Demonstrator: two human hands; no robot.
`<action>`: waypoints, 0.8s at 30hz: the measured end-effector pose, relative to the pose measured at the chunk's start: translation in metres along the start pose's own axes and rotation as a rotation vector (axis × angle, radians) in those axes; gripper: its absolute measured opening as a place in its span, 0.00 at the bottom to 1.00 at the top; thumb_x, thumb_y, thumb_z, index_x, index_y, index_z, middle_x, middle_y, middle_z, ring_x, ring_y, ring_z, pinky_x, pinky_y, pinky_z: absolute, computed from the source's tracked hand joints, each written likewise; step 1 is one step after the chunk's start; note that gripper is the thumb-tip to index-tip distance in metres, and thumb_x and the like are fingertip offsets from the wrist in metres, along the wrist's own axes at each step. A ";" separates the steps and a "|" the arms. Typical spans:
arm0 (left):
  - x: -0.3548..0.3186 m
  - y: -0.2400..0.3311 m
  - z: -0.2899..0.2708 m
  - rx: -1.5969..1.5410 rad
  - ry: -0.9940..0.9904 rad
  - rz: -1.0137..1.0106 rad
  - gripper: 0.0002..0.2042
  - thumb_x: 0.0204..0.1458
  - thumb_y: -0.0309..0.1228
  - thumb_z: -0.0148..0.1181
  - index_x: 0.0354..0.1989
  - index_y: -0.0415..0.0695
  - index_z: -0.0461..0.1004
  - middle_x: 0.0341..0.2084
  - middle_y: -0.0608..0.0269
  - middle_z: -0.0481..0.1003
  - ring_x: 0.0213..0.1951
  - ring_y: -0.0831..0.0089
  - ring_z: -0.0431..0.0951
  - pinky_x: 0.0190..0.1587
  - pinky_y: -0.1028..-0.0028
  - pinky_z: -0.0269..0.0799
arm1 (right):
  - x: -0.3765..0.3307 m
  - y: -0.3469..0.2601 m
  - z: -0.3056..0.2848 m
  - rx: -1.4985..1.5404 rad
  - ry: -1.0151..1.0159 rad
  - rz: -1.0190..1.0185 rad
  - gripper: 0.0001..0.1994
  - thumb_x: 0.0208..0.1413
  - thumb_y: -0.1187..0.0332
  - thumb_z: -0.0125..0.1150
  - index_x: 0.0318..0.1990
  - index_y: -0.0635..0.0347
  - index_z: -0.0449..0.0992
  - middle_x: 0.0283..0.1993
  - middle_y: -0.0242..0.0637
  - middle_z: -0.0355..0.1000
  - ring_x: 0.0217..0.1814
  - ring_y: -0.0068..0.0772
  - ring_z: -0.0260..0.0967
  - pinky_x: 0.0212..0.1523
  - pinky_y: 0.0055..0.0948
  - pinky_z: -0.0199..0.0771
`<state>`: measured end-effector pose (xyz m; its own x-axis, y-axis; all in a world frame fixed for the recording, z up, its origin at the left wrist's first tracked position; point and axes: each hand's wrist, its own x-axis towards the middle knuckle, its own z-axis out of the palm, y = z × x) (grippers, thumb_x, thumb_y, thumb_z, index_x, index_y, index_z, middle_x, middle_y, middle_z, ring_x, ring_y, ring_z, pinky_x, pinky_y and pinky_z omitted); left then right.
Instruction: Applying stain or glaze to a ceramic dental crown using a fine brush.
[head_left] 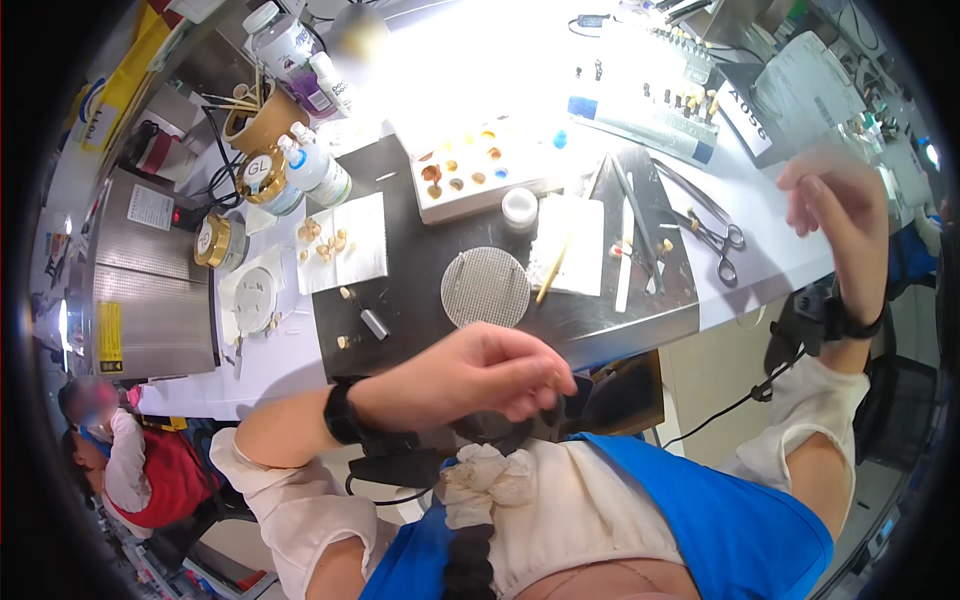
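Note:
My left hand (500, 370) is held in front of the dark board's near edge, its fingers closed in a pinch. Something small and yellowish seems to show at the fingertips, too small to name. My right hand (832, 200) is raised at the far right, over the table's edge, partly blurred; whether its fingers hold anything cannot be made out. Just beyond my left hand lies a round mesh-patterned tray (486, 288). A yellow brush (553, 268) rests on a white tissue (585, 240). Nearest my right hand are tweezers (695, 190) and scissor-handled forceps (715, 243).
A white palette (430, 208) with coloured wells stands at the back, beside a small white jar (520, 209). Several tooth-shaped pieces (325, 243) lie on another tissue. Bottles (315, 170) and gold-lidded jars (218, 243) stand left. A metal box (155, 280) borders the left side.

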<state>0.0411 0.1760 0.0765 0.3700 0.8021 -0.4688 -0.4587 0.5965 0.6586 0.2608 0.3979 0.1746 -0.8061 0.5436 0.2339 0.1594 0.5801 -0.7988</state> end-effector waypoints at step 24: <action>0.042 -0.020 -0.016 -0.235 -0.098 0.265 0.12 0.59 0.33 0.52 0.45 0.37 0.71 0.28 0.73 0.69 0.29 0.91 0.68 0.30 0.91 0.68 | 0.052 0.049 0.058 -0.490 -0.196 -0.524 0.03 0.45 0.75 0.52 0.26 0.61 0.65 0.23 0.33 0.61 0.21 0.25 0.59 0.23 0.23 0.59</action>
<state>0.0528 0.1980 0.0342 0.2839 0.9299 -0.2337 -0.7177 0.3677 0.5913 0.1936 0.4193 0.1151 -0.9258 0.0299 0.3767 -0.0748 0.9626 -0.2602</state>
